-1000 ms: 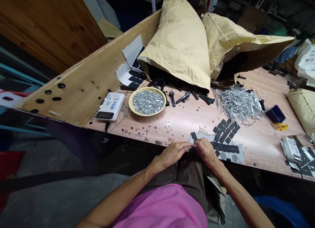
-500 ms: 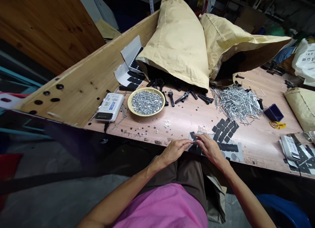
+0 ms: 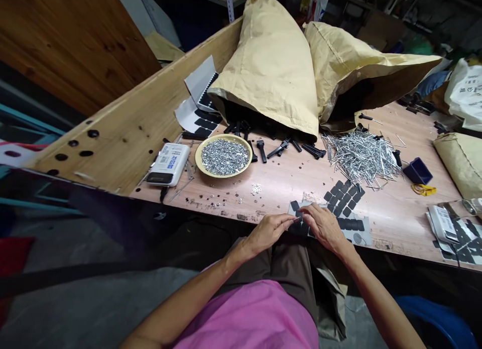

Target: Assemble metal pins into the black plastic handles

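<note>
My left hand (image 3: 268, 234) is closed, thumb and forefinger pinching a thin, silvery metal screw (image 3: 297, 219) at the table's front edge. Its far end meets the bent fingertips of my right hand (image 3: 322, 226), which are closed around it; the fingers partly hide the piece. Under my hands lies a grey sheet (image 3: 364, 238) with black rounded pads (image 3: 350, 224) on it. A loose cluster of small metal nuts (image 3: 256, 189) is on the table left of the sheet. Farther left, a yellow bowl (image 3: 199, 166) is full of similar nuts.
A heap of long metal screws (image 3: 365, 158) lies right of centre. Black plastic parts (image 3: 278, 148) lie before two big paper sacks (image 3: 271, 73). A white box-like device (image 3: 169, 163) stands left, a dark blue tray (image 3: 417, 171) right. A wooden board (image 3: 124, 123) borders the left side.
My right fingers have shifted slightly at the end of the screw, and the screw's angle looks a little different. The view has moved slightly; the things on the table stay in place.
</note>
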The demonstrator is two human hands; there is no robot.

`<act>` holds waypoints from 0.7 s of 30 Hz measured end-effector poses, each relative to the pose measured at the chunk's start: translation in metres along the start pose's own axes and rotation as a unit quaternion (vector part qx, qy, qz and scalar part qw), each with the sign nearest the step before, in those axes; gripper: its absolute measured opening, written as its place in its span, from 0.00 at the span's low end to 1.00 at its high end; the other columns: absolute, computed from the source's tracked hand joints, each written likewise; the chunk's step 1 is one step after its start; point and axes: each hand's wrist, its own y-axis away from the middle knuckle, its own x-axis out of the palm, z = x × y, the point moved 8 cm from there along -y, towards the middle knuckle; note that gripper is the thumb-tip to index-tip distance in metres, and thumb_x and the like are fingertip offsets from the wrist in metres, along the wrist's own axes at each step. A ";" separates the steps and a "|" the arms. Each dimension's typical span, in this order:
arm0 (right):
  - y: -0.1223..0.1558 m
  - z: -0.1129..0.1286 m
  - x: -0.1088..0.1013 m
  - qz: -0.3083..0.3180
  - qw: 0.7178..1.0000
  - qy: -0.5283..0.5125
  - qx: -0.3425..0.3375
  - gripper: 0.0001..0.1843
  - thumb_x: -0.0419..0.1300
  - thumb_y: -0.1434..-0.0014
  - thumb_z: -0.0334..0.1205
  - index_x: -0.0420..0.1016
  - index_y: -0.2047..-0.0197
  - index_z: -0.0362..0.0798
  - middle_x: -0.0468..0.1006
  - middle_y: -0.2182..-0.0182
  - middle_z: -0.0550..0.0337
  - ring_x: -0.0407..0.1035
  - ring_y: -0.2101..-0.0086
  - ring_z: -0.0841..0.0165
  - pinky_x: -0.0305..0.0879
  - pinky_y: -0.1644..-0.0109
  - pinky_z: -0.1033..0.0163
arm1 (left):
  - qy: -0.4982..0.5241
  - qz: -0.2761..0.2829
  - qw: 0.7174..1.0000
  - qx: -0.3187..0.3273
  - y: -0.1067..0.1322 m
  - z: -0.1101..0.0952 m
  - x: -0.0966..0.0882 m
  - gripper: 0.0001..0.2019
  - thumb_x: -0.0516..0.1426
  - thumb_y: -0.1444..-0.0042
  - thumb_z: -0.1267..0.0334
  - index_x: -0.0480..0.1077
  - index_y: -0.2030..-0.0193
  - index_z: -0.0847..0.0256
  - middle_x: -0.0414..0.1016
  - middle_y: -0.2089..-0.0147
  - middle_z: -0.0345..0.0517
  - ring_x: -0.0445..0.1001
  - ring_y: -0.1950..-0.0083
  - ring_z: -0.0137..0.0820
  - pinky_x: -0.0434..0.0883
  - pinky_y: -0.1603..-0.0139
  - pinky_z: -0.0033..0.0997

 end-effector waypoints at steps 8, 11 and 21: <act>0.003 0.010 0.010 -0.001 0.997 0.044 -0.066 0.26 0.38 0.31 0.46 0.70 0.71 0.46 0.73 0.76 0.58 0.65 0.74 0.70 0.55 0.59 0.62 | -0.075 0.004 0.997 0.029 0.008 -0.001 0.006 0.13 0.50 0.40 0.65 0.74 0.55 0.60 0.80 0.57 0.48 0.78 0.57 0.34 0.72 0.55 0.28; 0.003 0.001 0.020 0.048 0.999 0.007 -0.006 0.30 0.35 0.31 0.47 0.69 0.76 0.47 0.71 0.81 0.60 0.63 0.78 0.71 0.55 0.64 0.64 | -0.065 -0.011 0.997 0.038 0.010 -0.001 0.007 0.12 0.51 0.40 0.63 0.74 0.57 0.59 0.80 0.59 0.47 0.77 0.58 0.34 0.72 0.57 0.29; 0.037 0.005 0.033 -0.069 0.904 -0.342 0.247 0.27 0.39 0.37 0.58 0.71 0.60 0.49 0.75 0.66 0.56 0.69 0.66 0.66 0.64 0.63 0.64 | 0.352 -0.105 0.924 -0.108 0.000 0.002 0.006 0.14 0.59 0.49 0.52 0.69 0.65 0.63 0.77 0.71 0.43 0.74 0.68 0.28 0.71 0.63 0.26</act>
